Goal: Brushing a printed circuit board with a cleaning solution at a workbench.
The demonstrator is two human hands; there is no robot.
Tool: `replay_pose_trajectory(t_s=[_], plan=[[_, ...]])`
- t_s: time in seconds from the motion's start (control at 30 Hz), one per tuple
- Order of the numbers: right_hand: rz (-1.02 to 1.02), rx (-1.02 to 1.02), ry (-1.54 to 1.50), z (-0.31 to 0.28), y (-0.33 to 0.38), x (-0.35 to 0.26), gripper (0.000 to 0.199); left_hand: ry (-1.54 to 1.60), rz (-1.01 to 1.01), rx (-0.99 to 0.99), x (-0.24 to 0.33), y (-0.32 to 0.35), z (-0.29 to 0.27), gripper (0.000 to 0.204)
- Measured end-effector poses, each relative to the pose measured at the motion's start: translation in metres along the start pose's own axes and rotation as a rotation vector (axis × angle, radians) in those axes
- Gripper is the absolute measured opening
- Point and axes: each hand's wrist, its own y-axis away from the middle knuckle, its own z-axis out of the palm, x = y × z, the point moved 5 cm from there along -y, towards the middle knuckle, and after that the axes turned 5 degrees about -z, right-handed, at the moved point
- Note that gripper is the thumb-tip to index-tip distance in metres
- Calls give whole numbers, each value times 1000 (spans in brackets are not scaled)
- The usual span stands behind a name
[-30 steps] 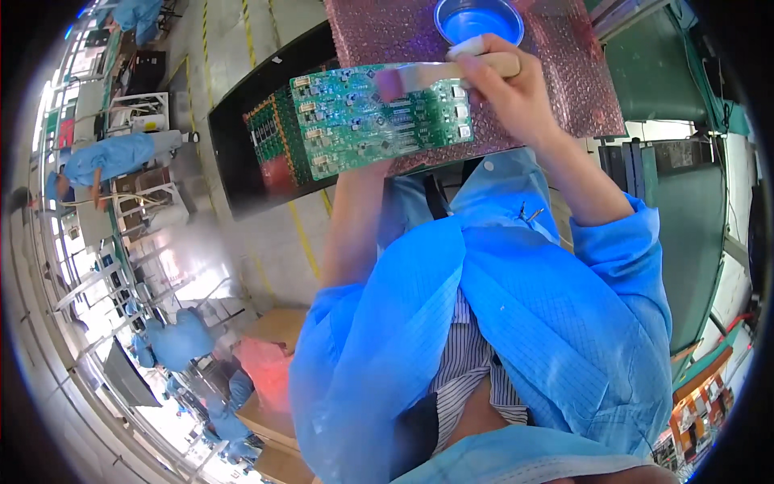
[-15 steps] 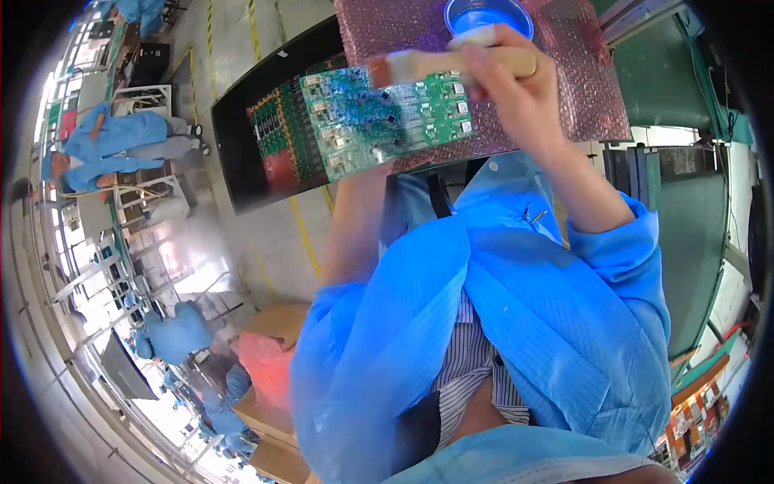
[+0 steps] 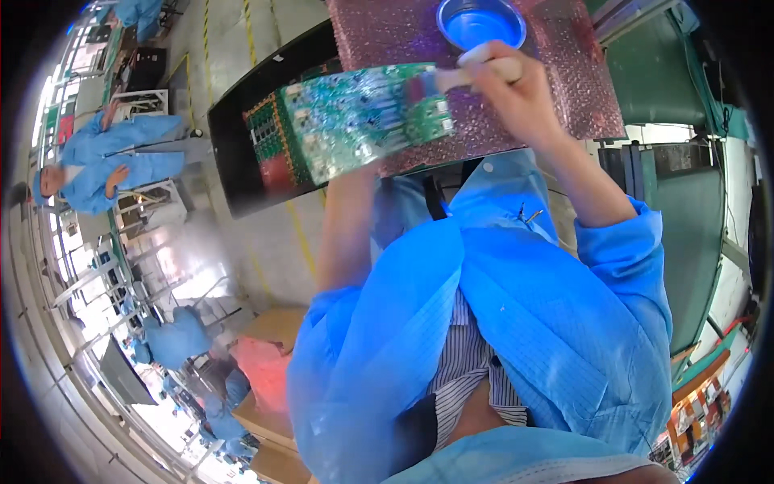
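My right hand (image 3: 520,97) is closed round the pale handle of a flat brush (image 3: 453,79). Its reddish bristles lie over the right part of a green circuit board (image 3: 347,113), apparently touching it. The board is tilted, its populated face turned up, with shiny wet-looking patches. My left hand (image 3: 353,184) goes under the board's near edge and supports it; its fingers are hidden behind the board. Just beyond my right hand stands a round metal-rimmed bowl (image 3: 522,32), glowing blue inside.
Pink bubble wrap (image 3: 379,32) covers the work surface beneath the bowl. At its left, a black tray (image 3: 230,153) holds another circuit board (image 3: 270,137). Green-topped benches (image 3: 685,242) are at the right. Cardboard boxes (image 3: 278,327) stand lower left; a person in blue (image 3: 121,157) is farther left.
The brush has moved right and lower along the board, and its handle now shows less length. The board has shifted slightly left and tilted. My right hand has turned a little.
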Motion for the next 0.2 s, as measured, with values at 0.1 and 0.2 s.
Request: replay_pose_trajectory(t_s=[0.1, 0.2], plan=[[4, 174, 21, -45, -11, 28, 14, 1324, -215, -356, -8, 6, 7, 38], [173, 452, -27, -93, -17, 67, 13, 1411, -329, -343, 26, 16, 21, 36]])
